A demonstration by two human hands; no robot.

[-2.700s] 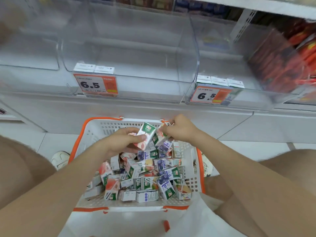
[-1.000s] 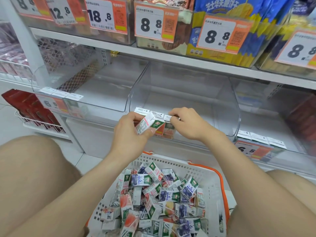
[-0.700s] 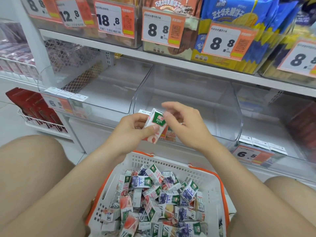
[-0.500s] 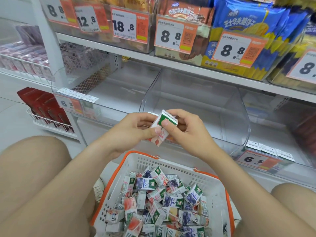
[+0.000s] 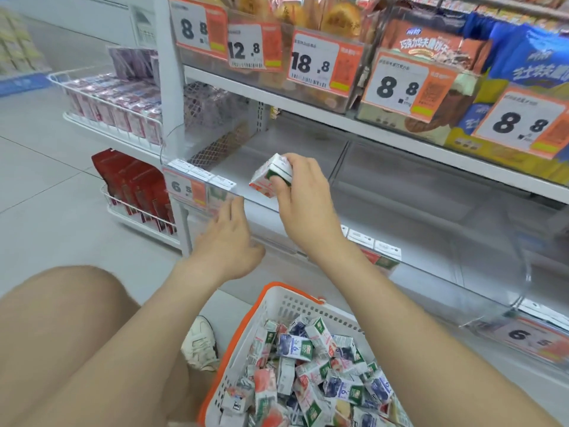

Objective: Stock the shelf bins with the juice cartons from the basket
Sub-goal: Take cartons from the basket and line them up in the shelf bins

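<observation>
One big white shelf unit (image 5: 338, 117) is filling most of my feed, w/ snack packs (image 5: 431, 44) sitting on its upper level behind price cards. Below that, clear plastic bins are lining the lower level: I'm seeing the left bin (image 5: 277, 143) at centre and the middle bin (image 5: 415, 204) sitting just beside it on the right. Low in frame, the white basket (image 5: 237, 322) w/ orange rim is standing on the floor next to the person's left knee (image 5: 61, 334), and it's holding a loose pile of juice cartons (image 5: 311, 374) lying at all angles. Both bare forearms are stretching up from the bottom edge. The right hand (image 5: 304, 195) is pinching a single carton (image 5: 271, 175), thumb pressing the near face and fingers curling over the top. That carton is hanging tilted in the air above the left bin's front lip, well apart from the basket. The left hand (image 5: 228, 241) is holding nothing, palm down, fingers straight and loosely spread. Its fingertips are sitting right by the same front lip; can't tell if they're touching it. A 6.5 price tag (image 5: 184, 189) is hanging on that lip just left of those fingertips. A white shoe (image 5: 200, 343) is showing btwn the knee and the basket.
</observation>
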